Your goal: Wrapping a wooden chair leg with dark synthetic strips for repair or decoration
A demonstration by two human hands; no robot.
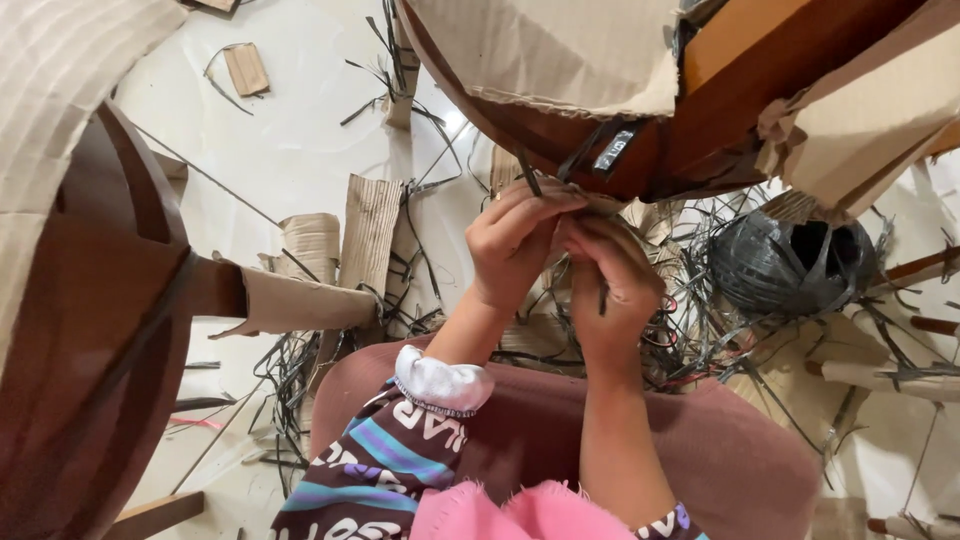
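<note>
My left hand (515, 240) and my right hand (610, 275) are raised together under a curved dark wooden furniture part (650, 165) wrapped in corrugated cardboard (540, 50). Both hands pinch a thin dark plastic strap (570, 165) that runs over the wood's edge. The left fingers close on the strap near the wood. The right fingers close on a short dark end (603, 297) that hangs below the fist. A white cuff (440, 383) shows at the left forearm.
A roll of black strap (790, 265) lies on the floor at right. Loose strap cuttings (300, 370) and cardboard pieces (365, 230) litter the white floor. Another cardboard-wrapped wooden piece (90, 300) stands at left. A reddish cushion (560, 430) lies under my arms.
</note>
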